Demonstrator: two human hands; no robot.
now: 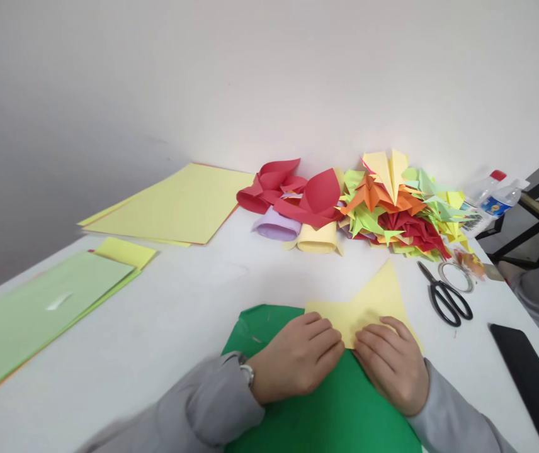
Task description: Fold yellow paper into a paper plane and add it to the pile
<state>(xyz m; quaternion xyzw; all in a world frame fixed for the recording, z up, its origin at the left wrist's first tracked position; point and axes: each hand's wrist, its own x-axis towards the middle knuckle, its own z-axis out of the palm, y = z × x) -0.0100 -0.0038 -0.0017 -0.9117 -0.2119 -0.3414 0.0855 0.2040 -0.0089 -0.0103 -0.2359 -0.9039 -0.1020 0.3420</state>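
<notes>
A pale yellow sheet of paper (377, 292), partly folded with a pointed corner at the top, lies over a green sheet (326, 415). My left hand (300, 355) is closed on its lower left edge, fingers curled and a watch at the wrist. On the same sheet's lower edge, a little to the right, my right hand (392, 362) presses with fingers held together. Both thumbs are mostly hidden, and the fingertips nearly meet at the paper's lower middle.
Black scissors (449, 301) and a tape roll (456, 277) lie at right, near a black phone-like slab (529, 377). Behind are folded paper planes (392, 201), red paper rolls (314, 198) and bottles (500, 198). Yellow sheets (175, 204) and green sheets (38, 314) occupy the left.
</notes>
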